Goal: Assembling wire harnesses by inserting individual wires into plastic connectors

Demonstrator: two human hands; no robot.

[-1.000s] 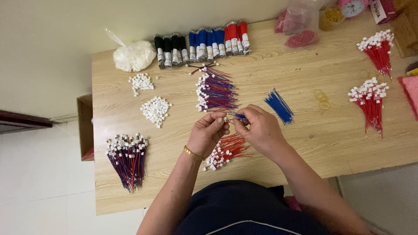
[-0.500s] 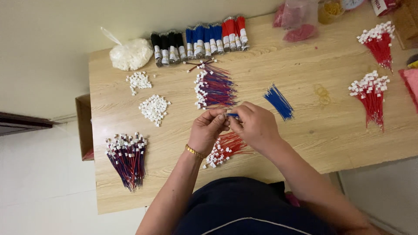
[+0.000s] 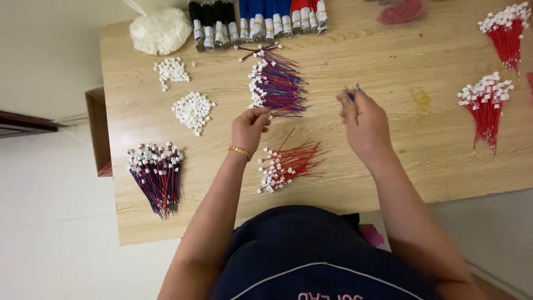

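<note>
- Presently, left hand (image 3: 250, 126) pinched a wire at the mixed red-blue bundle (image 3: 277, 86), lying at its 1 o'clock.
- Right hand (image 3: 363, 125) clenched over blue wires (image 3: 352, 91), poking out at 12 o'clock.
- Red bundle (image 3: 288, 164) lay between the wrists on the table (image 3: 361, 55).

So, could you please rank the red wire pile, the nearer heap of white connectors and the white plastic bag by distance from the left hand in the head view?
1. red wire pile, just below the left hand.
2. white connector heap, to its left.
3. white plastic bag, far corner, upper left.

bare table (image 3: 377, 50) lies open between the wire bundles (image 3: 277, 86) and red bundles (image 3: 486, 108).
</note>
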